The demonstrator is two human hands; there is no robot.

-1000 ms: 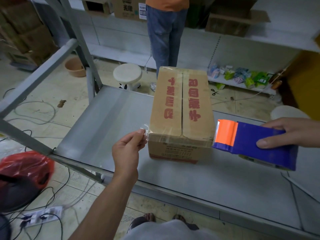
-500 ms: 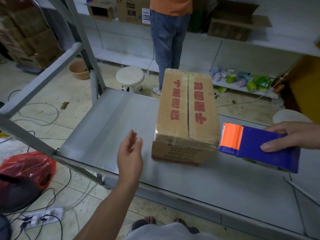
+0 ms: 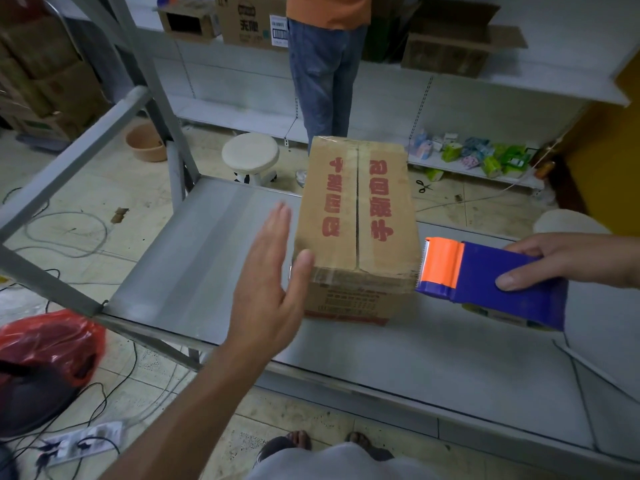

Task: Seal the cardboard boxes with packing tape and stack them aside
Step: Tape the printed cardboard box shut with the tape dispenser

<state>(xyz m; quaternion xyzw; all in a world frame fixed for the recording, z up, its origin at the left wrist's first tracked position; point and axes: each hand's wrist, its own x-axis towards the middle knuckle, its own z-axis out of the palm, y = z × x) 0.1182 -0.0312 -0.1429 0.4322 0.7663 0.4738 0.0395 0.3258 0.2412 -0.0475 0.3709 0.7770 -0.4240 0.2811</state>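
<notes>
Now | left hand (image 3: 268, 289) flat, fingers straight, just left of box (image 3: 356, 209) on bench (image 3: 207, 254) | right hand (image 3: 568, 259) grips tape dispenser (image 3: 491, 285), nose at box's near-right corner

The person wears a grey garment (image 3: 341, 462) and dark sandals (image 3: 273, 449).

Person in orange top, blue jeans (image 3: 322, 81) stands at white wall shelving. White round stool (image 3: 250, 154) near person's feet; tan basin (image 3: 145, 143) farther left, beyond grey rack upright (image 3: 156, 109). Coloured packets (image 3: 485, 157) line low white shelf (image 3: 478, 174) at right, scissors (image 3: 423, 186) on tiles in front. Lower left: red plastic bag (image 3: 52, 341), white power strip (image 3: 79, 445), loose cables (image 3: 69, 233) across floor. Grey metal shelf deck (image 3: 207, 258) in foreground.
</notes>
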